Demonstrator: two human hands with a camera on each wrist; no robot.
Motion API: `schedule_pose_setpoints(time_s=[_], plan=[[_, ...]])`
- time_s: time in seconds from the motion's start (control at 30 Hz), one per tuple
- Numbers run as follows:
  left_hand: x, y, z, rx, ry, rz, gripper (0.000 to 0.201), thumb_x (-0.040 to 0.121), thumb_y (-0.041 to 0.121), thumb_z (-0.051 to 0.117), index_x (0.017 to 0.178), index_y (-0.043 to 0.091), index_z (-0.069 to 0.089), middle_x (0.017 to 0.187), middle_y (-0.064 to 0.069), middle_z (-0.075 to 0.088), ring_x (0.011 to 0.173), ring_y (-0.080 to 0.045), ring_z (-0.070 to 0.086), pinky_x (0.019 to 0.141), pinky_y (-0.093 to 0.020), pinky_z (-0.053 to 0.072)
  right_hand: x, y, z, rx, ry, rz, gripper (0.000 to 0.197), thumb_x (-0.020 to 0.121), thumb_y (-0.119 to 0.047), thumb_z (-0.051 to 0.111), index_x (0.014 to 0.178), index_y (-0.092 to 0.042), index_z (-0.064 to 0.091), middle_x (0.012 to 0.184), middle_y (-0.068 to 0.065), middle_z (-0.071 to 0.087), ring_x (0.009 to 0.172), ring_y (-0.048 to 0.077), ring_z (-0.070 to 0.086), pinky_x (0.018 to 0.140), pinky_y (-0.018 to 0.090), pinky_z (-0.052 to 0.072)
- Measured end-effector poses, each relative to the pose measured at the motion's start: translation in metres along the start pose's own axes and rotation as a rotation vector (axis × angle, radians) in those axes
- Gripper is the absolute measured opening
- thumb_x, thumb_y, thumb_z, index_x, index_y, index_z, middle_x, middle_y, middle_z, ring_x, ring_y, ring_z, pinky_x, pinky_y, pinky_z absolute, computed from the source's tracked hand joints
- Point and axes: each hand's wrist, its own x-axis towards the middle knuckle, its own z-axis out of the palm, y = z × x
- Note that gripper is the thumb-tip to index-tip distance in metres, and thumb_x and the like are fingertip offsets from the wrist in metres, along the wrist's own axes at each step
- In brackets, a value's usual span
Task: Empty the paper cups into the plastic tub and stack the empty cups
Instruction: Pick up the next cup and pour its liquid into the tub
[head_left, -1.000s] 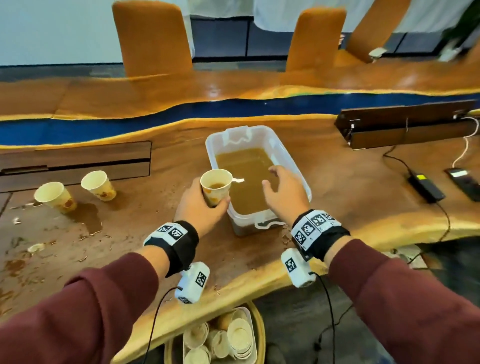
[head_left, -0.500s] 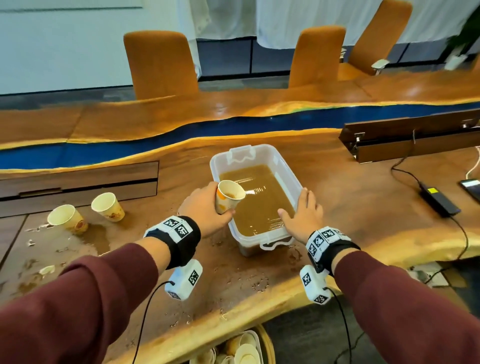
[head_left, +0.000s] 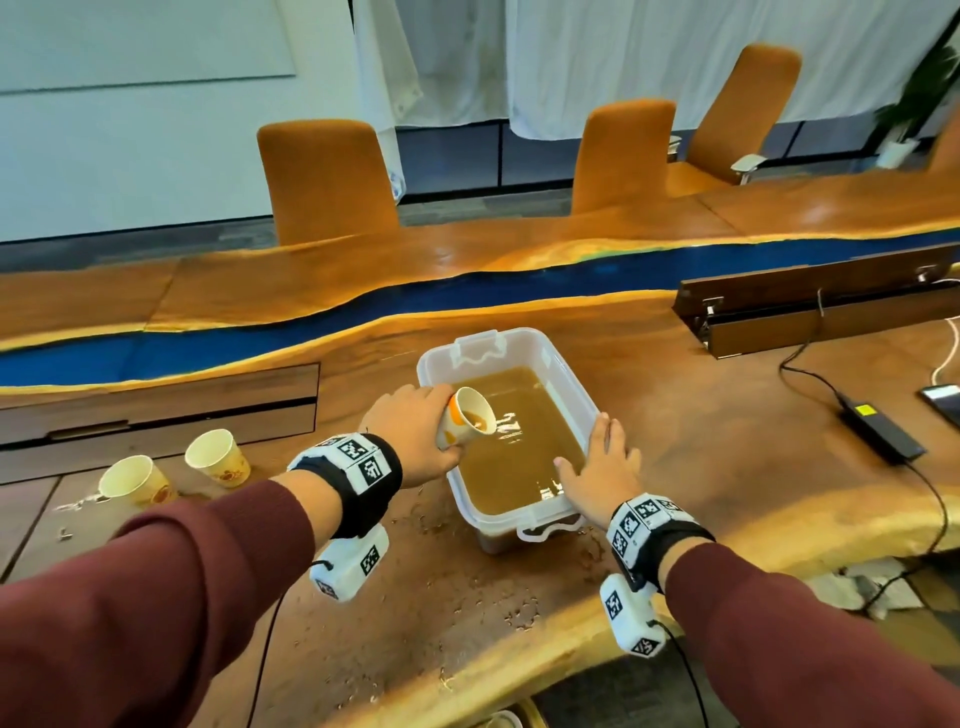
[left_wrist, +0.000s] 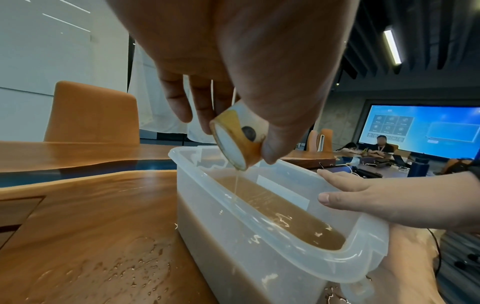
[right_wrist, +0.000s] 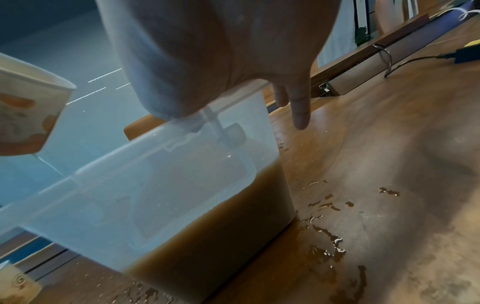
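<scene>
A clear plastic tub (head_left: 575, 379) holding brown liquid stands mid-table. My left hand (head_left: 415, 431) grips a paper cup (head_left: 465, 423) over the tub's left side, tipped mouth-down to the right. In the left wrist view a thin stream runs from the cup (left_wrist: 239, 142) into the tub (left_wrist: 259, 216). My right hand (head_left: 602, 467) rests with straight fingers on the tub's near right rim, its thumb over the liquid; the left wrist view shows this hand (left_wrist: 363, 197) too. Two more paper cups (head_left: 218, 457) (head_left: 135, 480) stand at the left. The right wrist view shows the tub wall (right_wrist: 155, 185) and the tilted cup (right_wrist: 28, 115).
Brown puddles and drops (head_left: 493, 571) wet the table around the tub. A power adapter (head_left: 883, 434) with cable and a phone (head_left: 943, 397) lie at the right, behind them a raised wooden cable flap (head_left: 810, 312). Orange chairs (head_left: 327, 182) stand across the table.
My left hand has carried the cup over the tub and tipped it, so liquid pours out. My right hand has slid from the tub's middle to its near right rim.
</scene>
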Motion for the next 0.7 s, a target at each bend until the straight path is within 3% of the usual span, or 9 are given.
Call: schedule_pose_setpoints(time_s=[0.3, 0.7], plan=[[0.004, 0.009, -0.004, 0.107, -0.006, 0.077, 0.059, 0.083, 0.060, 0.066, 0.131, 0.032, 0.046, 0.122, 0.007, 0.062, 0.107, -0.019, 0.057, 0.089, -0.035, 0.047, -0.002, -0.001, -0.002, -0.031, -0.004, 0.003, 0.091, 0.105, -0.059, 0.036, 0.165, -0.015, -0.015, 0.174, 0.003, -0.010, 0.144, 0.040, 0.025, 0.111, 0.045, 0.038], [0.015, 0.020, 0.001, 0.193, -0.021, 0.154, 0.055, 0.082, 0.061, 0.068, 0.124, 0.031, 0.049, 0.119, 0.007, 0.062, 0.106, -0.020, 0.057, 0.091, -0.037, 0.048, -0.001, 0.001, -0.002, -0.033, -0.022, -0.003, 0.091, 0.104, -0.059, 0.035, 0.164, -0.013, -0.016, 0.174, 0.004, -0.010, 0.144, 0.041, 0.023, 0.113, 0.047, 0.039]])
